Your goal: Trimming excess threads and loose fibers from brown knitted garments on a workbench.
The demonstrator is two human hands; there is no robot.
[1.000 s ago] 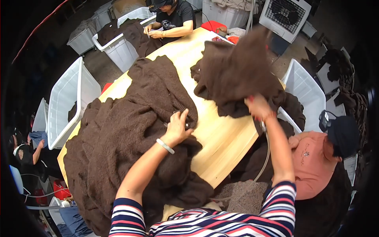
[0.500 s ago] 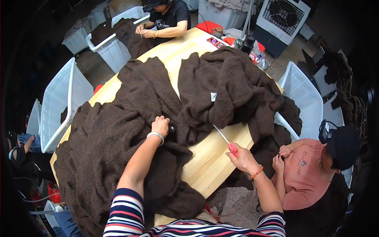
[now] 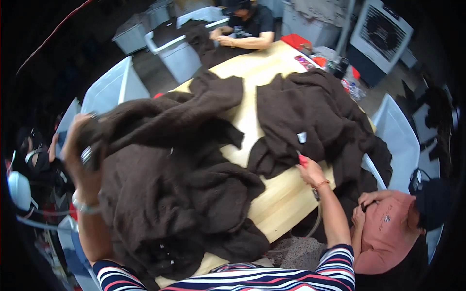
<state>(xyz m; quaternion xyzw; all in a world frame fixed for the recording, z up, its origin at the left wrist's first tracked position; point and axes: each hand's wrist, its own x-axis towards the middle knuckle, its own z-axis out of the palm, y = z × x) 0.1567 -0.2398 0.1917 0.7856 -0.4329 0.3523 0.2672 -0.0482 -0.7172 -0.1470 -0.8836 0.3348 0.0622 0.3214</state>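
My left hand (image 3: 83,162), blurred by motion, is raised at the left of the table. It is closed on a bunched edge of a dark brown knit garment (image 3: 170,116), which stretches from it across the pile toward the table's middle. My right hand (image 3: 312,173) grips a red-handled tool (image 3: 303,161) with a thin metal shaft, mostly hidden now. That hand is close to a second brown garment (image 3: 310,111), which bears a small white label (image 3: 302,137). More brown cloth (image 3: 170,194) lies heaped in front of me.
A pale wooden table (image 3: 286,201) carries the cloth. White plastic bins stand left (image 3: 116,87) and right (image 3: 398,131). One person in pink (image 3: 388,233) sits at the right; another in black (image 3: 250,26) works across the table. A thin hose (image 3: 316,223) hangs below my right wrist.
My left hand has swung up and left, lifting and pulling the brown garment with it. My right hand still holds the tool, now nearer the labelled garment. The whole view has shifted.
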